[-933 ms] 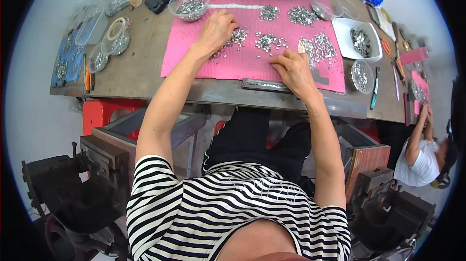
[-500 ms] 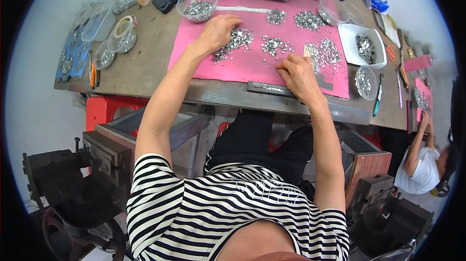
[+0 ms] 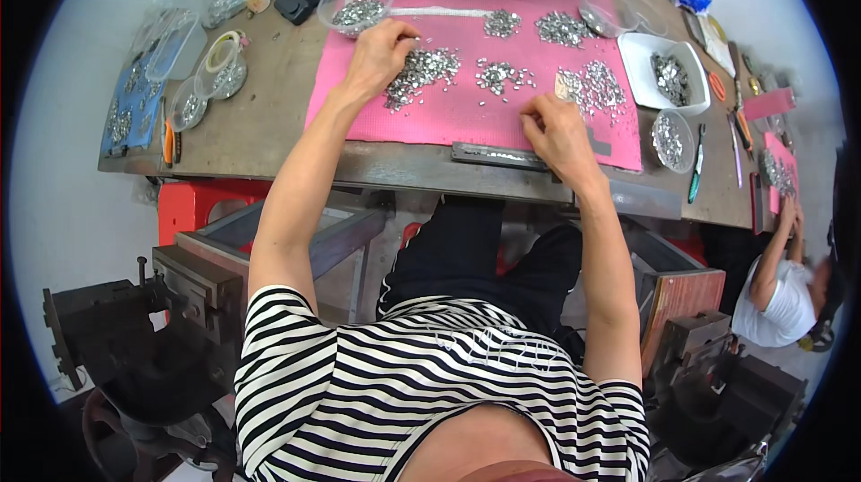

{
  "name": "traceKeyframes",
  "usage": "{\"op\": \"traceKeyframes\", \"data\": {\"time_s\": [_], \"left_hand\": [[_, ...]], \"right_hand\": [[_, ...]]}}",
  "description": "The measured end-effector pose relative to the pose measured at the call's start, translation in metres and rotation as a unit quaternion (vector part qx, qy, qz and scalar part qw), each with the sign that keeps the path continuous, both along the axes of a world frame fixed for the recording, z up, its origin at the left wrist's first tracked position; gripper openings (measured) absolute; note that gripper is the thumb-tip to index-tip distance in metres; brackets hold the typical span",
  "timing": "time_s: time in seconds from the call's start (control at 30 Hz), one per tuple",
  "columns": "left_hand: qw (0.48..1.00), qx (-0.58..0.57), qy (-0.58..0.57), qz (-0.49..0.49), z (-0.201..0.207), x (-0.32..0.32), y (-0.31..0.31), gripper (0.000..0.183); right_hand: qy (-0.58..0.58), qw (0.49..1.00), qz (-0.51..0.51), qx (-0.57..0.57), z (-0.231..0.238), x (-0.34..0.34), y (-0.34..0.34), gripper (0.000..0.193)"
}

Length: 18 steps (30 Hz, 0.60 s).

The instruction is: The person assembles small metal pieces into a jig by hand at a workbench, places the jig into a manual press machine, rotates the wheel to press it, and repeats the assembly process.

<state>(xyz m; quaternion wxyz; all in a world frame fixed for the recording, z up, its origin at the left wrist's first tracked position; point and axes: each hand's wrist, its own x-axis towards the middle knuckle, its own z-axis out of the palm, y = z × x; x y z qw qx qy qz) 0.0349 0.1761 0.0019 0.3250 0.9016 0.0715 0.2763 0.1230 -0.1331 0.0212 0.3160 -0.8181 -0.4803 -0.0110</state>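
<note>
Left hand: fingers curled, thumb and fingertips drawn close together, at the upper-left edge of the large pile of silver pieces. From my remote station I cannot tell whether a piece is between them. Right hand: fingertips bunched toward the thumb over the pink mat; a held piece, if any, is too small for me to make out.

Pile location: on the mat, left of centre, loose bits straggling at its lower edge. Smaller heap lies between the hands; spread heap sits just beyond the right hand.

Handling notes, my judgement: the pieces look light and easily scattered, so I would favour a fingertip touch at the pile's edge over a broad push. I would keep the left wrist raised, and leave the gaps between heaps unbridged. Right forearm needs care too, as it passes by the end of the dark slotted bar at the mat's near edge.

Farther out: clear round tub just past the left hand; white dish right of the mat; co-worker at far right.
</note>
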Motion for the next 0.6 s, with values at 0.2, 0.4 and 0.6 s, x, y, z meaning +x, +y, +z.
{"op": "traceKeyframes", "data": {"time_s": [0.2,0.4,0.6], "left_hand": [[0.993,0.005,0.020,-0.112,0.015,-0.029,-0.082,0.010],[0.996,-0.014,-0.019,-0.081,-0.002,-0.034,-0.094,0.009],[0.998,-0.018,-0.031,-0.058,-0.003,-0.044,-0.085,0.013]], "right_hand": [[0.160,0.978,-0.027,0.131,0.010,-0.022,-0.018,0.011],[0.152,0.978,-0.007,0.145,-0.003,-0.045,-0.023,0.008],[0.052,0.991,0.004,0.121,-0.010,-0.049,-0.025,0.011]]}}
